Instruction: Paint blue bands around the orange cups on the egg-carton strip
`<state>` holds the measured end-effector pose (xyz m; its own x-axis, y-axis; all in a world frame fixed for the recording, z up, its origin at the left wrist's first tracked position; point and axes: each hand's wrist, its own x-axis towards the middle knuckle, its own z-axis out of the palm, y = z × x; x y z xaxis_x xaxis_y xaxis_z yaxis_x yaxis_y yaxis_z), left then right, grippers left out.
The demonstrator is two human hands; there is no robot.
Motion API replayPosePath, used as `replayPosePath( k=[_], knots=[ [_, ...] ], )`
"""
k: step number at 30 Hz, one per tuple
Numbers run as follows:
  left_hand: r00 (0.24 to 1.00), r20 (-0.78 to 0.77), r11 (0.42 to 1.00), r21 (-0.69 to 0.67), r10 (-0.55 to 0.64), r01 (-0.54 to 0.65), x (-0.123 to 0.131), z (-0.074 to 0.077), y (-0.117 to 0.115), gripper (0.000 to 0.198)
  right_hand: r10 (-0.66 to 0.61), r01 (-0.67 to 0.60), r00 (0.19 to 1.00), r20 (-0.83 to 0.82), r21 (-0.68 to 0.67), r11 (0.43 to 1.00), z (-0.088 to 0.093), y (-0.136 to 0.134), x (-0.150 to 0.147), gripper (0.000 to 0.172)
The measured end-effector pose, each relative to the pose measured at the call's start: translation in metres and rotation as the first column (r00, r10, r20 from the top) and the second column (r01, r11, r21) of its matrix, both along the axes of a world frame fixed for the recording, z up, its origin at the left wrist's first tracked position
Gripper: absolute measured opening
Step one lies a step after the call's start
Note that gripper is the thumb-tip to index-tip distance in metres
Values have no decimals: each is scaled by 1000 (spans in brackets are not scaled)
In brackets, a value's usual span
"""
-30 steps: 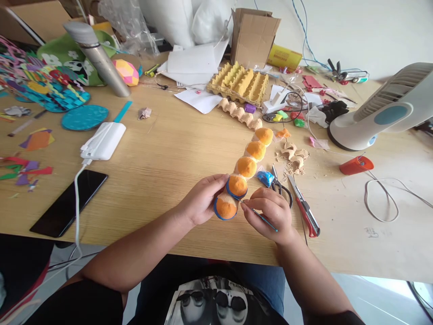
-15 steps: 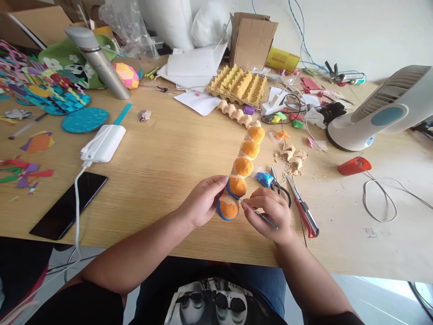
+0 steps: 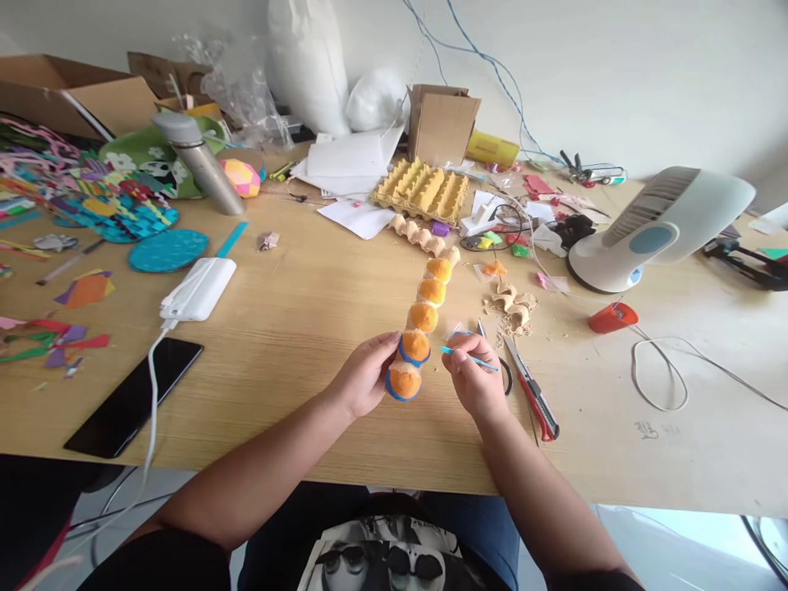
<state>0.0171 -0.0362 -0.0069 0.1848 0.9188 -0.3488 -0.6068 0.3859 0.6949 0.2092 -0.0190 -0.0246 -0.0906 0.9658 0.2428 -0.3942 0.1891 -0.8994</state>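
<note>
My left hand (image 3: pixel 368 373) is closed on the near end of an egg carton strip (image 3: pixel 423 316), whose row of several bumps is coated orange. Blue material edges the two bumps closest to me. Between the thumb and fingers of my right hand (image 3: pixel 474 373) is a thin light-blue stick tool (image 3: pixel 471 358), held just right of the strip and apart from it. Behind that hand lie scissors (image 3: pixel 507 377), partly hidden, and a red utility knife (image 3: pixel 537 394) rests to its right.
Torn carton pieces (image 3: pixel 512 304) and an orange cup (image 3: pixel 613 317) lie to the right, near a white fan (image 3: pixel 646 230). A yellow egg tray (image 3: pixel 422 190) sits at the back. On the left are a power bank (image 3: pixel 200 289), a phone (image 3: pixel 135 398) and a steel flask (image 3: pixel 206 168).
My right hand has drawn the stick tool away from the strip and turned it, its tip now off the bumps. My left hand keeps its hold. The camera view has shifted.
</note>
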Motion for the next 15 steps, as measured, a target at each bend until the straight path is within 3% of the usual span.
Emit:
replayPosePath(
  k=[9,15],
  knots=[
    [998,61,1000,-11,-12,13,-4,5,3,25,-63,22,989,-135,-285,958,25,-4,-2,37],
    [997,75,998,-52,-27,30,-4,7,12,23,-30,-22,987,-160,-312,950,40,5,-2,37]
  ],
)
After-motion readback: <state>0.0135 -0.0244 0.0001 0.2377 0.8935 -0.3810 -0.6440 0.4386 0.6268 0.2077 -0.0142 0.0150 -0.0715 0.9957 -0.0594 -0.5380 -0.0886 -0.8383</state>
